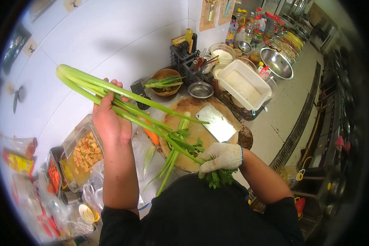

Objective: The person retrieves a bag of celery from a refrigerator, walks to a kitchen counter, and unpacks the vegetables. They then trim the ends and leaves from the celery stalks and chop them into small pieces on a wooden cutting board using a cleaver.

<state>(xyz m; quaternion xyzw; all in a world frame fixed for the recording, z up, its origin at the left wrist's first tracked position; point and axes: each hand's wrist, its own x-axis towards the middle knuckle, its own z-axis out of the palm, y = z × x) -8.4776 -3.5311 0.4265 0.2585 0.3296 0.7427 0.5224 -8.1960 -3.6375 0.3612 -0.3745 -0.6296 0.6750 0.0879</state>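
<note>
A bunch of celery (89, 84) stretches across the head view, its pale base raised at the upper left. My bare left hand (112, 107) grips the stalks from below, near the thick end. At the leafy end, my right hand (221, 156), in a white knit glove, is closed around a thin stalk and leaves. Below the bunch is a round wooden chopping board (203, 106) with a cleaver (218, 123) lying flat on it. More celery stems (172, 160) lie across the board's left edge. A carrot (152, 133) rests just left of the board.
Behind the board are a metal bowl (200, 89), a brown bowl with green stalks (166, 86) and a white plastic tub (244, 84). Containers of diced tofu-like cubes (87, 150) and chopped red pieces (53, 175) stand at left. A floor drain grate (295, 126) runs along the right.
</note>
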